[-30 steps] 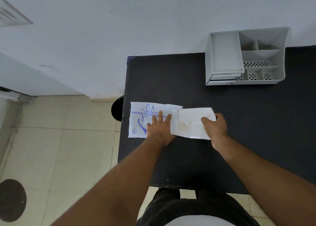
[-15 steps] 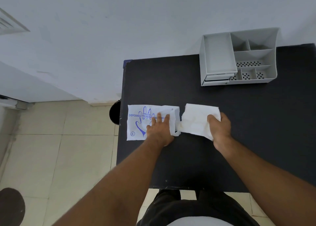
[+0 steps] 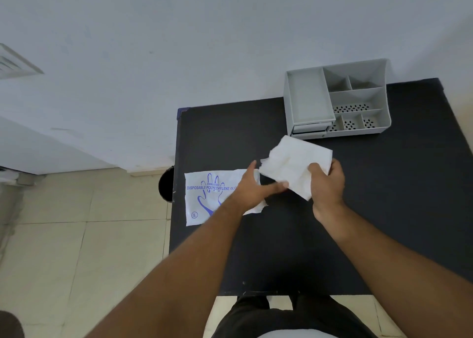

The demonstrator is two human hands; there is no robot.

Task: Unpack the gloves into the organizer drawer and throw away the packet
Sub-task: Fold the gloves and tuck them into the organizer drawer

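Note:
A white stack of folded gloves (image 3: 291, 163) is lifted off the black table, pinched at its right edge by my right hand (image 3: 326, 184). The empty packet (image 3: 210, 196), white with a blue hand print, lies flat near the table's left edge. My left hand (image 3: 252, 190) rests on the packet's right end with fingers spread, its fingertips reaching toward the underside of the gloves. The grey organizer (image 3: 381, 122) stands at the back of the table, and its two small drawers (image 3: 308, 130) at the lower left are closed.
The black table (image 3: 384, 209) stands against a white wall. A dark round bin (image 3: 166, 186) stands on the tiled floor just left of the table, partly hidden by its edge.
My right hand has pulled the gloves fully out of the packet and lifted them up and to the right. My left hand has shifted right along the packet.

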